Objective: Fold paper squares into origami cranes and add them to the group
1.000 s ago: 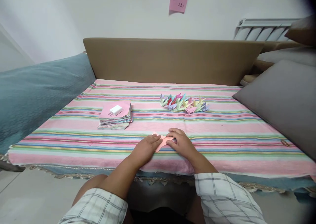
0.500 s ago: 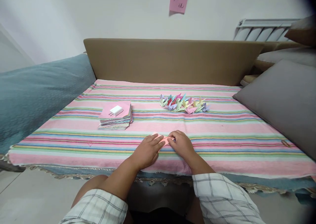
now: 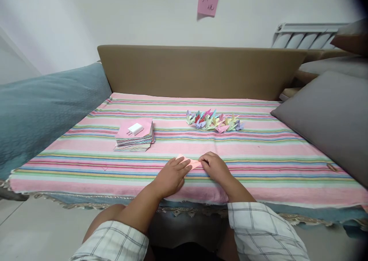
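Note:
A small piece of folded orange-pink paper (image 3: 194, 164) lies on the striped cloth in front of me. My left hand (image 3: 172, 176) rests on it with fingers spread, pressing it down and covering its left part. At the paper's right tip, my right hand (image 3: 214, 167) is closed in a pinch on the narrow point. Beyond my hands sits a cluster of folded paper cranes (image 3: 214, 122) in several colours. To the left stands a stack of square paper sheets (image 3: 135, 141), with a white plug adapter (image 3: 135, 129) on top.
The striped cloth (image 3: 86, 169) covers a sofa seat, with a brown backrest (image 3: 195, 73) behind. A blue-covered armrest (image 3: 54, 107) bounds the left, a grey cushion (image 3: 330, 115) the right. A small brown ring-like object (image 3: 332, 167) lies near the cushion. A pink note (image 3: 209, 0) hangs on the wall.
My right hand has slid a little to the right, out to the paper's tip, so more of the paper shows. My left hand has stayed in place.

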A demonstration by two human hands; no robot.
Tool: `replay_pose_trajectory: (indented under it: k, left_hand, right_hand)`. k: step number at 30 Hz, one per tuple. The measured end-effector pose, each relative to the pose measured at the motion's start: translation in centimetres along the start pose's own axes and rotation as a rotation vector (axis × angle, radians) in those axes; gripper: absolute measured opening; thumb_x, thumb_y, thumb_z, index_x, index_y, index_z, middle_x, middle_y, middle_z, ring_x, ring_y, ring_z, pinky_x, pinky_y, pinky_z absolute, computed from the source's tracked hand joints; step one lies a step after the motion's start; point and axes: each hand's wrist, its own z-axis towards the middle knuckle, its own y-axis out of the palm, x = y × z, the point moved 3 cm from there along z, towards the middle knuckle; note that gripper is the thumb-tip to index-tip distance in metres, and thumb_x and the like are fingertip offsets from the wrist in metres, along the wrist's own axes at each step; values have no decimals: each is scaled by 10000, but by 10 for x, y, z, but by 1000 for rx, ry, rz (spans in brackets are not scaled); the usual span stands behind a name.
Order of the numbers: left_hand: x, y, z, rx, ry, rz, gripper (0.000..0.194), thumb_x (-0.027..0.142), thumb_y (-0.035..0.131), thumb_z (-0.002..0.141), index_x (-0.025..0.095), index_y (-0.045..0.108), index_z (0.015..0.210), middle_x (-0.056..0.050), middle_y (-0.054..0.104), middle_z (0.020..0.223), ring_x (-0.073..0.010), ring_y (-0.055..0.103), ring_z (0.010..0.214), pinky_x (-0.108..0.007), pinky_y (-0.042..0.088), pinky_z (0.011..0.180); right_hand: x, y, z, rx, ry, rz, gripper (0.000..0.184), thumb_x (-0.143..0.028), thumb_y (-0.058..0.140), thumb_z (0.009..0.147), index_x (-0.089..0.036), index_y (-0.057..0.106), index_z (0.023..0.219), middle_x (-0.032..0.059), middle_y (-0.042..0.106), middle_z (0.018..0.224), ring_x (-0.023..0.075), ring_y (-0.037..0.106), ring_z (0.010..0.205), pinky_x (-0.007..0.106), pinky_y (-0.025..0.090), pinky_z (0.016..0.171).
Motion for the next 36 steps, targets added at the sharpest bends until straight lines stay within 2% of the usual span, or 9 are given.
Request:
replay_pose_trajectory:
  k: [7, 11, 13, 15, 18, 21, 25, 30, 36]
  left_hand:
    - [0, 0, 0, 0, 5, -1, 468, 161, 440, 845, 227, 462, 1308, -61, 461, 1383, -281, 367, 1295, -503, 336, 1039]
    - [0, -1, 0, 4, 0, -24, 473, 146, 439, 840, 235, 469, 1304, -67, 472, 1373, -267, 365, 1300, -497, 326, 1050]
    - [0, -2, 0, -5, -2, -47, 493, 167, 458, 833, 237, 451, 1320, -69, 459, 1383, -263, 348, 1311, -495, 299, 1068]
    - [0, -3, -2, -31, 0, -68, 534, 258, 517, 820, 230, 418, 1344, -81, 425, 1408, -281, 317, 1329, -508, 264, 1083]
    - [0, -4, -5, -76, 22, -83, 684, 415, 600, 767, 210, 366, 1376, -117, 379, 1434, -321, 261, 1352, -536, 224, 1089]
    - [0, -4, -7, -79, 32, -63, 767, 443, 605, 758, 207, 287, 1414, -128, 350, 1449, -330, 203, 1373, -540, 199, 1090]
    - [-1, -1, -10, -110, 19, -1, 844, 499, 610, 741, 234, 215, 1438, -115, 285, 1485, -335, 141, 1388, -560, 141, 1090]
    - [-5, 1, -19, -128, -22, 68, 846, 545, 614, 724, 262, 240, 1428, -106, 264, 1496, -331, 133, 1389, -576, 102, 1083]
    - [-11, 1, -35, -111, -89, 84, 860, 522, 629, 722, 253, 224, 1432, -106, 266, 1495, -315, 178, 1380, -547, 118, 1091]
  right_hand:
    - [8, -2, -1, 9, -32, -49, 290, -94, 453, 789, -218, 703, 869, 47, 643, 907, 188, 573, 905, 311, 463, 822]
    - [-12, 0, -8, 110, -107, -111, 313, -151, 410, 849, -178, 651, 1047, 85, 643, 1052, 209, 550, 1013, 361, 424, 917]
    - [-28, 8, -16, 75, -218, -141, 365, -247, 391, 898, -163, 552, 1216, 102, 576, 1235, 226, 475, 1174, 422, 327, 1024]
    - [-41, 20, -25, -14, -341, -209, 525, -394, 397, 911, -152, 370, 1376, 125, 437, 1390, 270, 325, 1315, 528, 168, 1087]
    - [-47, 34, -35, -88, -401, -286, 676, -533, 368, 895, -145, 243, 1434, 147, 302, 1464, 295, 225, 1365, 598, 54, 1080]
    - [-40, 38, -38, -110, -353, -336, 723, -593, 341, 881, -149, 229, 1440, 162, 267, 1473, 303, 225, 1365, 619, 51, 1068]
    - [-30, 32, -39, -144, -261, -377, 750, -641, 331, 858, -176, 240, 1440, 161, 290, 1465, 309, 232, 1363, 640, 75, 1055]
    - [-28, 23, -39, -241, -178, -384, 772, -676, 323, 837, -190, 262, 1434, 153, 263, 1475, 325, 224, 1363, 664, 106, 1038]
    - [-28, 24, -39, -290, -134, -367, 804, -706, 294, 824, -199, 230, 1444, 133, 208, 1494, 321, 191, 1375, 662, 74, 1046]
